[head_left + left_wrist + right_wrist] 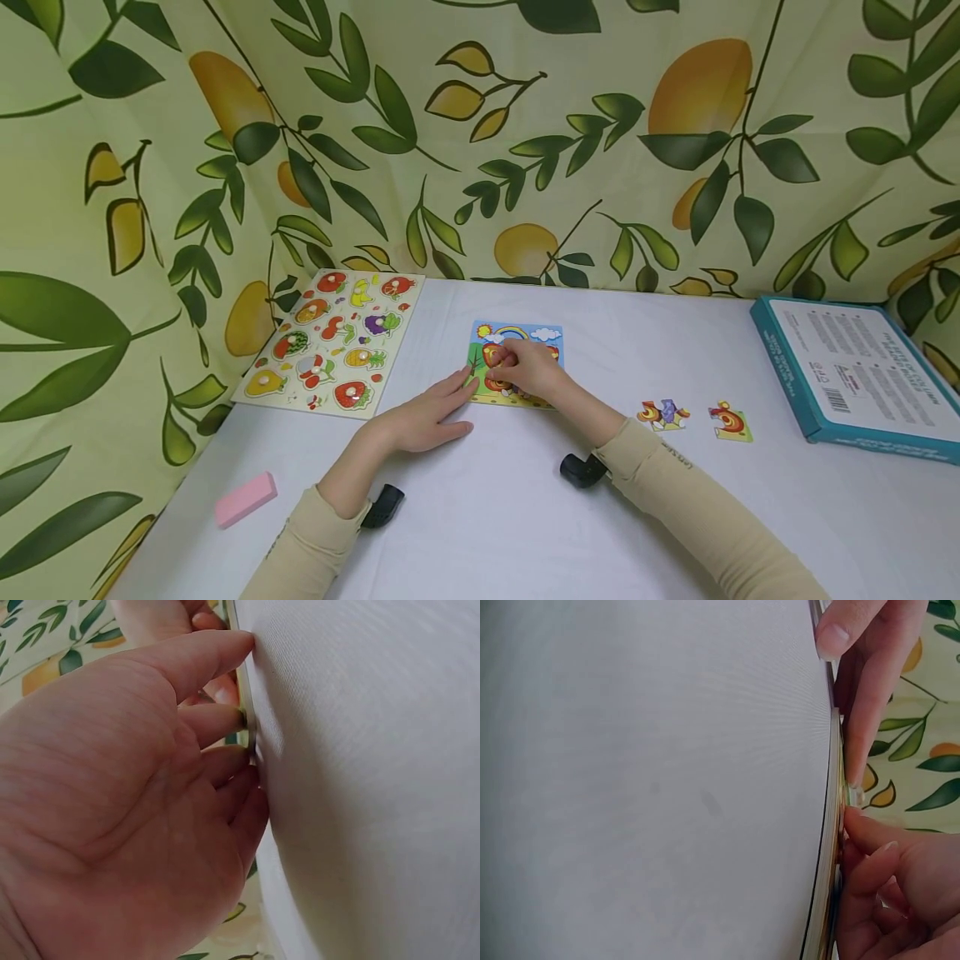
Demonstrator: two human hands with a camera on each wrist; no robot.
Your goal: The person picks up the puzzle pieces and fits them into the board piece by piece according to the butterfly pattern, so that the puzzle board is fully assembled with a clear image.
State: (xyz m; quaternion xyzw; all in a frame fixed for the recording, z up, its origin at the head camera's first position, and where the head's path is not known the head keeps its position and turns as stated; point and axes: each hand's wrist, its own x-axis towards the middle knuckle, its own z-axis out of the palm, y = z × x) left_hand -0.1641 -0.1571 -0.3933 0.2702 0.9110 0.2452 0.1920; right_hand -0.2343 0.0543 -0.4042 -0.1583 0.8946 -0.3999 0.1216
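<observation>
A colourful picture puzzle [551, 332] with a rainbow, sun and clouds lies flat on the white table. My left hand [425, 419] rests beside its left edge, fingers extended and fingertips touching the board. My right hand [531, 367] is over the middle of the puzzle. Its fingers are curled and pinch a small puzzle piece, mostly hidden under the fingertips. In the right wrist view, the right hand [900, 892] presses close at the board's surface near the left hand's fingertip. Two loose puzzle pieces, one purple and orange [663, 414], one red and green [731, 422], lie right of the right forearm.
A fruit knob board [341, 337] lies at the back left. Nearer the left edge is a pink block [246, 500]. A teal-edged box [862, 367] lies at the right. A leaf-patterned curtain [480, 150] hangs behind the table.
</observation>
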